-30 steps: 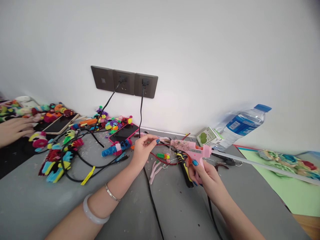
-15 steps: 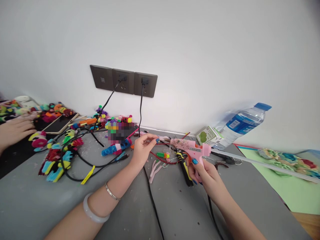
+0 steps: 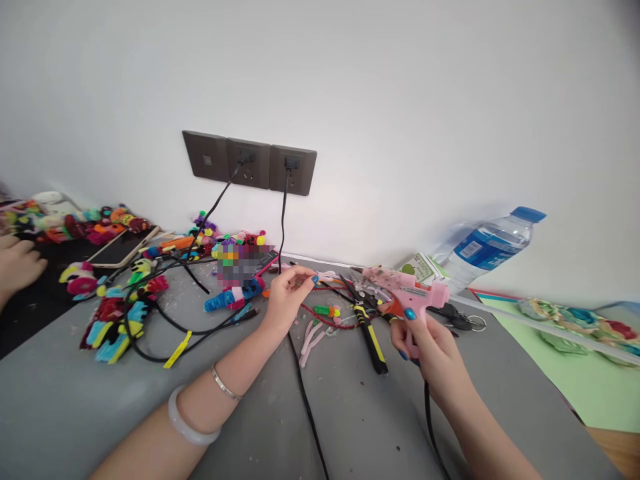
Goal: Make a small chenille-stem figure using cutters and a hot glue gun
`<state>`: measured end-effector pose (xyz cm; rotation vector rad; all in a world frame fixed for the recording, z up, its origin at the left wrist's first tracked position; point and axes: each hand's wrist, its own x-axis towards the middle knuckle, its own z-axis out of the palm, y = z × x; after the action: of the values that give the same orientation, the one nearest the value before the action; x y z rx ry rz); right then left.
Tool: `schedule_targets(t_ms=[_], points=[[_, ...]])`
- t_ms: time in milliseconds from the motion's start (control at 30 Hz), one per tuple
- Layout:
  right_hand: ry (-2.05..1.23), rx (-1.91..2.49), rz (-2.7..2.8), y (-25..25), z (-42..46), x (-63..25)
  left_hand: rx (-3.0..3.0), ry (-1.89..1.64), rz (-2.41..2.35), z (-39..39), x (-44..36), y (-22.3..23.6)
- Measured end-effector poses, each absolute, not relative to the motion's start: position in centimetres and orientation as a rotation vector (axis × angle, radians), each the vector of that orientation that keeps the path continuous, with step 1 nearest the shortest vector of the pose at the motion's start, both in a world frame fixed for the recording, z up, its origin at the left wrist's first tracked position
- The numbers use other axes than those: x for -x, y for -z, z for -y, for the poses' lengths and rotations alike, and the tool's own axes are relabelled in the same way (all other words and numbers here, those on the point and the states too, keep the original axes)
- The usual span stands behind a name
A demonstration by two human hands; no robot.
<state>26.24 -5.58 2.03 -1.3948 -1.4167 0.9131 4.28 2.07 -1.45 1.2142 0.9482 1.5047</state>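
Observation:
My right hand [image 3: 425, 343] grips a pink glue gun [image 3: 407, 293] by its handle, nozzle pointing left, a clear glue stick [image 3: 540, 322] trailing from its back. My left hand [image 3: 287, 297] pinches a small pink craft piece [image 3: 325, 275] just above the grey table [image 3: 75, 400]. Between the hands lie yellow-handled pliers [image 3: 370, 330], a red beaded string [image 3: 325, 320] and pale pink strips [image 3: 310, 337].
Black cables [image 3: 300, 380] run from the wall sockets [image 3: 250, 162] across the table. Colourful craft pieces [image 3: 117, 320] and phones lie at the left, where another person's hand [image 3: 17, 267] rests. A water bottle [image 3: 480, 250], a small carton [image 3: 420, 267] and a green sheet [image 3: 585, 380] are at right.
My right hand has drawn the glue gun to the right, away from the piece in my left hand. The other person's hand at the far left has pulled back.

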Motion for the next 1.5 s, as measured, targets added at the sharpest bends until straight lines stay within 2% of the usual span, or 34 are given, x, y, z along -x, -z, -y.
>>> schedule_targets(t_ms=[567, 1500], points=[[-1.152, 1.277, 1.062, -2.09, 5.19, -26.16, -1.188, -1.417, -0.901, -2.02, -4.33, 1.36], [-1.147, 1.255, 1.088, -2.25, 5.21, -26.03, -1.252, -1.394, -0.879, -2.03, -4.39, 1.69]])
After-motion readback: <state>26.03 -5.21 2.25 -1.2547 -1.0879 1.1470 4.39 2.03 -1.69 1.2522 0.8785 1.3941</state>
